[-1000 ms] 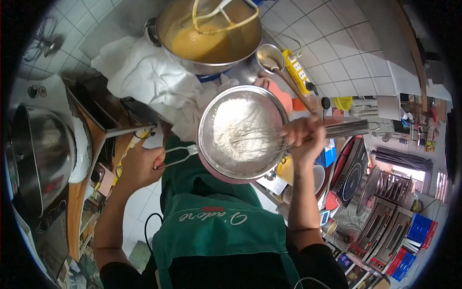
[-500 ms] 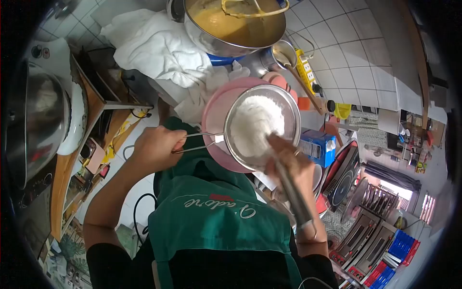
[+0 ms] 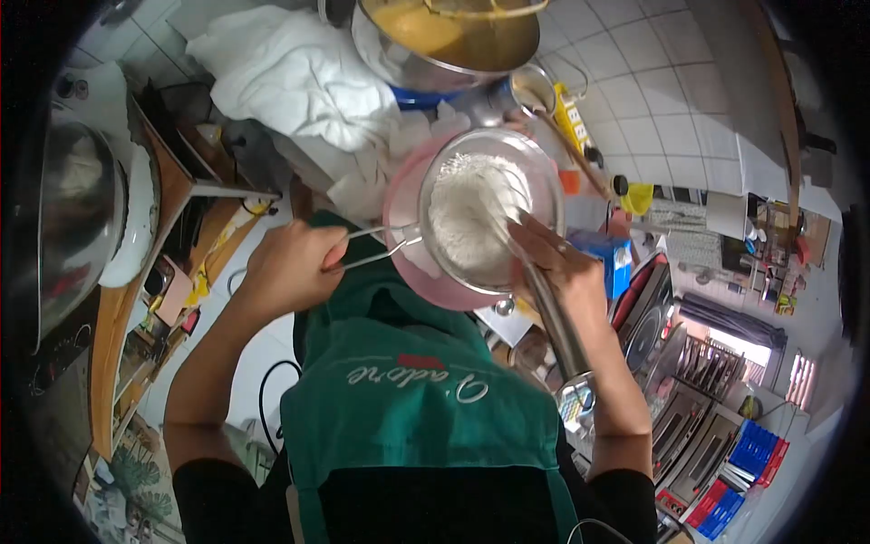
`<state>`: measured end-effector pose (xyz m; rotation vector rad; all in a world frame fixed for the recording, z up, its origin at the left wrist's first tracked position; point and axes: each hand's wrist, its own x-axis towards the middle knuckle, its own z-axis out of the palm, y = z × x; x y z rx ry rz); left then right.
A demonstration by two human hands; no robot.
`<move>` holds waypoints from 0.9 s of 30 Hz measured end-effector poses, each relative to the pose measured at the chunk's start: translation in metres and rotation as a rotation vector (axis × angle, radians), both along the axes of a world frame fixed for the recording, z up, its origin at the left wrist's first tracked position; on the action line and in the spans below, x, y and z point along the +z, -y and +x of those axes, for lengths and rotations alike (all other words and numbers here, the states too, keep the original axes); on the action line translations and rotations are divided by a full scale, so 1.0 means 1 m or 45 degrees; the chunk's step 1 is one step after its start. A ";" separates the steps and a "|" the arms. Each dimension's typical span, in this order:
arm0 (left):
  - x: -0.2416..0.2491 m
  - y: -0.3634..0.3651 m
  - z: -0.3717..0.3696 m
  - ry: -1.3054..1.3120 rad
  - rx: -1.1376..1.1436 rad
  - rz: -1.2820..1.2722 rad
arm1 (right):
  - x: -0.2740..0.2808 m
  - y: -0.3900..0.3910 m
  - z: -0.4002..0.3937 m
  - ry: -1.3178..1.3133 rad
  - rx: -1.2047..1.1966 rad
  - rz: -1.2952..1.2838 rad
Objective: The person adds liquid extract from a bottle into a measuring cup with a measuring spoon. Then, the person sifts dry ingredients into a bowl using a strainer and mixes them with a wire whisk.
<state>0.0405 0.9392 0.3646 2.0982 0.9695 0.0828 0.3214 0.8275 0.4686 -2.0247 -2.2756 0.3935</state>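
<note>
A round metal sieve [image 3: 428,272] full of white powder [image 3: 462,222] is held over a pink bowl [image 3: 399,195]. The fingers of my left hand [image 3: 294,267] are wrapped round the sieve's wire handle. In my right hand [image 3: 566,263] is a whisk [image 3: 553,326], its metal handle slanting down toward me and its wires in the powder. Part of the pink bowl is hidden under the sieve.
A steel mixing bowl [image 3: 390,63] with yellow batter stands at the far side, beside a crumpled white cloth [image 3: 290,82]. To the right are a yellow power strip [image 3: 569,118] and a blue carton [image 3: 616,267]. A large steel bowl [image 3: 82,218] is at the left.
The whisk's wires now show in the powder, and my right hand has shifted slightly up and right. The sieve has moved a little away from me. My left hand still grips its handle.
</note>
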 end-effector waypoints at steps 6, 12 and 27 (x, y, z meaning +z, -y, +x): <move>0.008 0.013 0.001 0.006 0.066 -0.041 | -0.013 0.006 -0.015 -0.063 -0.006 0.008; 0.002 0.017 0.003 0.022 0.060 -0.100 | -0.009 0.016 -0.032 -0.077 0.045 -0.029; 0.011 0.013 0.002 -0.013 0.020 0.004 | 0.004 -0.005 -0.023 0.045 -0.148 -0.560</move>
